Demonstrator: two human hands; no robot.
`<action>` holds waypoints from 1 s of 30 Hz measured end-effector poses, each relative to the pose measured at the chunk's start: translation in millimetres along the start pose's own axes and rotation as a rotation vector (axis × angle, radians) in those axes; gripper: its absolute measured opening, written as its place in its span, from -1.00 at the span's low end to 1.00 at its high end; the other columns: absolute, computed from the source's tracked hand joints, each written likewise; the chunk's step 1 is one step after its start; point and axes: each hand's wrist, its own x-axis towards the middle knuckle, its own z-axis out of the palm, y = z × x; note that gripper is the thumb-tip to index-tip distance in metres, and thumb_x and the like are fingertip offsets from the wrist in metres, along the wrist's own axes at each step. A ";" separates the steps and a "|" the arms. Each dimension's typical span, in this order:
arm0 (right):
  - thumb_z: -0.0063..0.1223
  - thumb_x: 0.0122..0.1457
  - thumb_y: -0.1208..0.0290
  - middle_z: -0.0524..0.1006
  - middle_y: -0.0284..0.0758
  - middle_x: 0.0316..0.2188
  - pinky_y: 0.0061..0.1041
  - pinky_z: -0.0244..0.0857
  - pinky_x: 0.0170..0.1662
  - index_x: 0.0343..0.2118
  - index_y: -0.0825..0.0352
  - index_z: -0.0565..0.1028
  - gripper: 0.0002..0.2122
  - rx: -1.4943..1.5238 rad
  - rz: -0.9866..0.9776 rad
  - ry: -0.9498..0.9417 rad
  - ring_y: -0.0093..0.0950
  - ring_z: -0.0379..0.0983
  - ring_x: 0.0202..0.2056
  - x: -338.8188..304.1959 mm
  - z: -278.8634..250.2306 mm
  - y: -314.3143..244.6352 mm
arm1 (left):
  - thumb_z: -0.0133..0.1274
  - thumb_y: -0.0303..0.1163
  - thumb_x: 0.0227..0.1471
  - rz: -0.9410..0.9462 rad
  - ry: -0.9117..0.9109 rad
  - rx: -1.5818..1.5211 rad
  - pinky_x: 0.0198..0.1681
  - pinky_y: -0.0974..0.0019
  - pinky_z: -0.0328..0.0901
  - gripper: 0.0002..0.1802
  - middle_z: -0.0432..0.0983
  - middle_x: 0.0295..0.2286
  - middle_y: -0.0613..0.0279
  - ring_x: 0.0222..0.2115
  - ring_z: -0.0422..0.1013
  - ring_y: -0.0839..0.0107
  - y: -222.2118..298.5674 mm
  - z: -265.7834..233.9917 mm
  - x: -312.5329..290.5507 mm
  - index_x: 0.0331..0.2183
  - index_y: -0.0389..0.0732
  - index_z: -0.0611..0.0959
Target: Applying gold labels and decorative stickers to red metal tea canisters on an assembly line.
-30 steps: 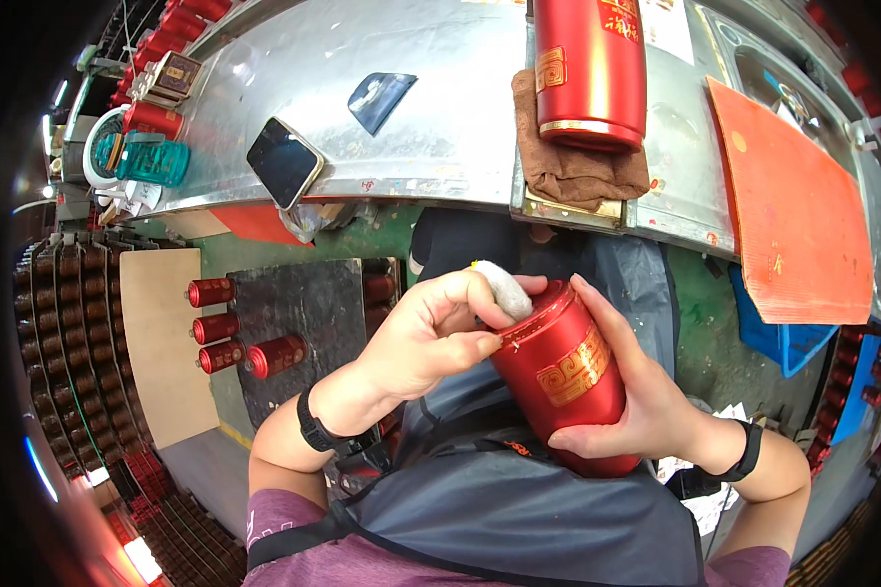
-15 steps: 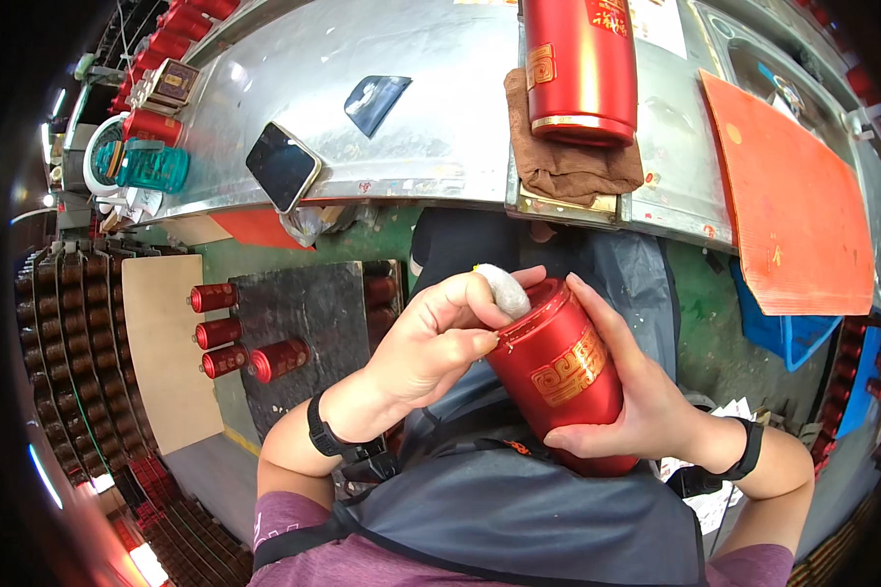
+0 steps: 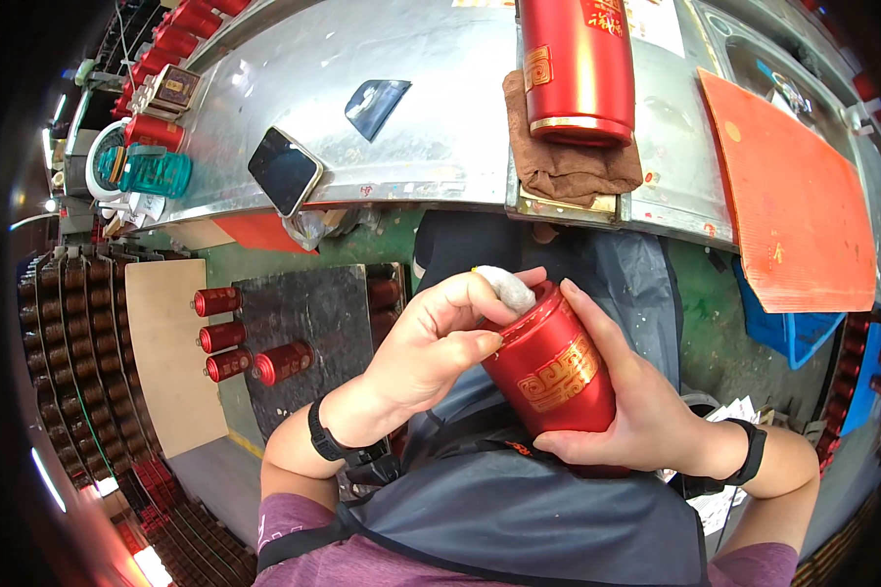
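A red cylindrical bottle (image 3: 550,372) with a gold patterned band is tilted over my lap, its rim end pointing up and away. My right hand (image 3: 631,401) wraps round its right side, the thumb low on the front and fingers along the far side. My left hand (image 3: 440,338) is closed at the rim, its thumb against the near edge. A whitish wad of cloth (image 3: 507,291) shows at its fingers, pressed at the rim; whether it is wrapped on a finger or pinched is hidden.
On the metal bench (image 3: 431,147) lie a phone (image 3: 285,170), a dark plastic piece (image 3: 377,106) and a brown folded cloth (image 3: 568,166) under a large red bottle (image 3: 579,78). An orange board (image 3: 788,205) leans at the right. Small red bottles (image 3: 282,362) lie around a black board (image 3: 308,303) on the left.
The bottle has turned slightly in my right hand, shifting its gold band a little left. The whitish cloth has moved slightly right along the rim.
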 end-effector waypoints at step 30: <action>0.45 -0.08 0.14 0.28 0.08 0.20 -0.24 0.29 0.16 0.41 0.26 -0.16 0.11 -0.045 0.038 -0.021 -0.01 0.34 0.16 -0.3 -2.0 -2.1 | 0.22 -0.47 0.03 -0.010 -0.086 0.122 0.27 -0.06 0.11 -0.87 0.49 -0.08 0.08 0.28 0.10 -0.03 11.9 -9.8 1.2 -0.33 -0.20 0.60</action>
